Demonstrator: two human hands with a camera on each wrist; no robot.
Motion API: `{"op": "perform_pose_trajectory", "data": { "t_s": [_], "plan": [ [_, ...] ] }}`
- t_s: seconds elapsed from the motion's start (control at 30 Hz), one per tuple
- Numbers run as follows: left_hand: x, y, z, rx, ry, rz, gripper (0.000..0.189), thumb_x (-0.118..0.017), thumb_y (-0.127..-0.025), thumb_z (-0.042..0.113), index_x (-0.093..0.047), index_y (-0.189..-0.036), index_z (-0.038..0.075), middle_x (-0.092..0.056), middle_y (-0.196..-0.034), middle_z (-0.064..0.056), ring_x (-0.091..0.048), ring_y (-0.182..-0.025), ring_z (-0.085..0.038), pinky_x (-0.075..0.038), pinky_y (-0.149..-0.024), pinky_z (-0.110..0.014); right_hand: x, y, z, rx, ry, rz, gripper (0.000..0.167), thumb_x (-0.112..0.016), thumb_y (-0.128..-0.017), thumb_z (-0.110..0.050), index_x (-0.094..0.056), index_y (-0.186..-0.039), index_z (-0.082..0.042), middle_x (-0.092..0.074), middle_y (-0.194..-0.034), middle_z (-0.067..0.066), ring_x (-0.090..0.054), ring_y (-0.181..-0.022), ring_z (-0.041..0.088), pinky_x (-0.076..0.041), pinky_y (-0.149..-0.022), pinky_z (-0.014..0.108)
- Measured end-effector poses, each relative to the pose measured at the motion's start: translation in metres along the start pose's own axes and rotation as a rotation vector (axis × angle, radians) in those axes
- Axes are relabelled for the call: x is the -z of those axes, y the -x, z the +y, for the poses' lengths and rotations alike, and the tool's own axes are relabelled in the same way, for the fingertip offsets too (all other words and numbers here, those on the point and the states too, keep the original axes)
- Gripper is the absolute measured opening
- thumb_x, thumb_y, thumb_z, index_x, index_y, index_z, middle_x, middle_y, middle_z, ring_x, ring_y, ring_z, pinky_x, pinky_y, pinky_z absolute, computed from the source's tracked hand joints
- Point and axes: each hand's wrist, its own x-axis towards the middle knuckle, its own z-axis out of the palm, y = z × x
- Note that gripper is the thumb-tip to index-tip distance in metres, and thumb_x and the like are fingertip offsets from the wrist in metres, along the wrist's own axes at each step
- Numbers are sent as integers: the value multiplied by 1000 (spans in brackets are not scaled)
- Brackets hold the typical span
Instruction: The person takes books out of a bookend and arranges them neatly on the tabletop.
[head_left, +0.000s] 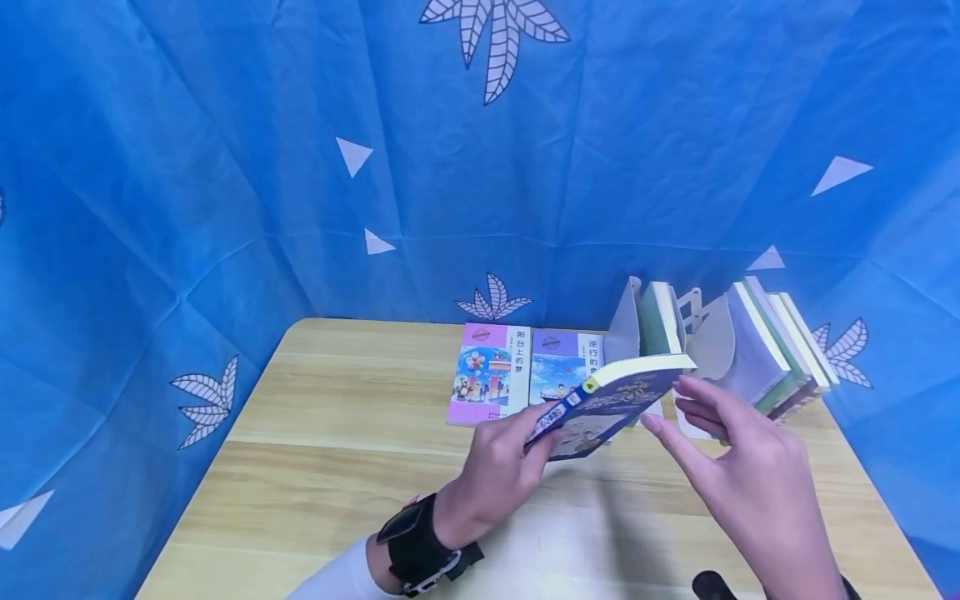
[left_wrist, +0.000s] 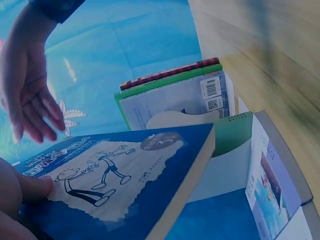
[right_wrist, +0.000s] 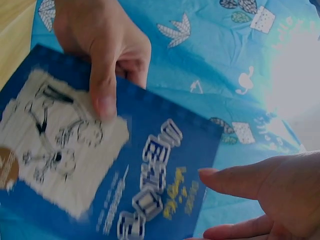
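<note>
A blue paperback book (head_left: 611,408) with cartoon figures on its cover is held tilted above the table. My left hand (head_left: 498,462) grips it at the spine side, thumb on the cover, as the right wrist view also shows. My right hand (head_left: 757,467) is near the book's opposite end with its thumb and fingers spread. In the right wrist view, the right thumb (right_wrist: 225,177) is at the cover's edge; whether it touches is unclear. From the left wrist view, the right hand (left_wrist: 32,90) looks apart from the book, its fingers loosely extended.
Two books, one pink (head_left: 487,375) and one purple (head_left: 558,358), lie flat at the table's back. To their right, a green book (head_left: 660,317) stands by a white bookend (head_left: 624,321). Several more books (head_left: 780,350) lean further right. A blue curtain (head_left: 465,167) hangs behind.
</note>
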Motion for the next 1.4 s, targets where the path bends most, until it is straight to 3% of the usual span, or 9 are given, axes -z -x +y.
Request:
{"op": "perform_pose_trajectory", "data": {
  "t_s": [0.2,0.33,0.43,0.57,0.7,0.87,1.07,1.4],
  "plan": [
    [12,-1,-9,86,63,13,30,-72,-93,1,-66,-122,-5,-77,-112,-23,-79,-99,-29,-60,-81,-14,3,-7,8,-76,43,-35,52,-90,-80,-20,-72,-125,-1,-78,-107,23,-78,-92,39,-54,-69,11],
    [21,-1,-14,168,79,30,27,-71,-96,4,-64,-121,-4,-78,-109,-21,-80,-96,-26,-61,-79,-15,3,-10,15,-99,56,-47,51,-88,-83,-24,-71,-126,-1,-78,-107,23,-77,-94,40,-54,-73,17],
    [30,-1,-19,245,78,39,29,-69,-99,8,-62,-125,-2,-79,-109,-20,-80,-95,-25,-62,-79,-17,1,-12,20,-124,61,-68,52,-86,-85,-27,-70,-128,-2,-78,-110,23,-77,-97,41,-55,-81,31],
    [43,-2,-26,373,77,56,32,-69,-99,12,-62,-128,0,-78,-111,-20,-80,-95,-26,-63,-76,-19,-1,-14,28,-170,73,-113,53,-82,-90,-31,-68,-131,-1,-76,-114,25,-76,-101,42,-53,-87,53],
    [55,-3,-34,523,66,69,29,-70,-99,14,-66,-125,3,-80,-107,-16,-80,-92,-24,-65,-74,-23,-3,-18,35,-211,74,-164,57,-78,-93,-36,-65,-135,1,-74,-117,27,-74,-105,45,-52,-92,63],
    [68,-2,-47,718,83,70,30,-70,-100,20,-66,-126,6,-80,-108,-13,-80,-94,-25,-66,-79,-32,-9,-22,43,-216,59,-201,60,-76,-95,-37,-62,-136,4,-73,-118,30,-73,-105,48,-55,-92,66],
    [80,1,-67,881,89,57,33,-68,-102,26,-64,-130,8,-79,-112,-12,-79,-96,-24,-66,-86,-38,-17,-25,54,-250,58,-246,65,-73,-97,-40,-59,-138,8,-71,-120,33,-73,-106,49,-56,-89,67],
    [100,11,-106,980,90,85,36,-66,-103,31,-63,-131,9,-78,-107,-13,-76,-87,-18,-63,-75,-27,-32,-31,72,-259,9,-291,64,-75,-96,-41,-60,-136,8,-72,-116,35,-75,-102,48,-60,-83,62]
  ]
}}
